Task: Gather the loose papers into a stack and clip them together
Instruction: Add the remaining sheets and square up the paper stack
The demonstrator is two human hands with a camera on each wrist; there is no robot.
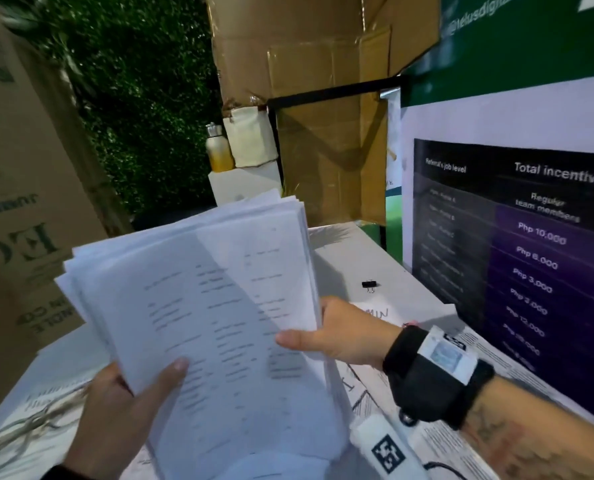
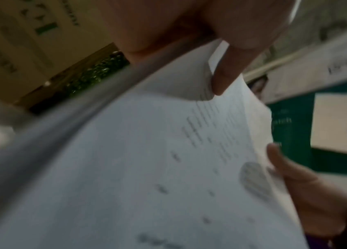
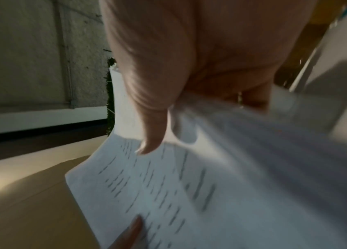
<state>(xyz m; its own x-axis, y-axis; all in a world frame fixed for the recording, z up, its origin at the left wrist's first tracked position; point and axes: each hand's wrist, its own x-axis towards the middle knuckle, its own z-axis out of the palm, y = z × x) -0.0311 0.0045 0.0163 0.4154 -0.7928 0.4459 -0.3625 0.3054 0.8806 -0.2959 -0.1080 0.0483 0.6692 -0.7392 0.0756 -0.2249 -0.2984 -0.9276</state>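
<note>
Papers, an uneven fanned stack, are held up above the counter by both hands: the left hand pinches the near left edge, thumb on top, and the right hand pinches the right edge. A black binder clip lies on the counter, right of the stack.
</note>
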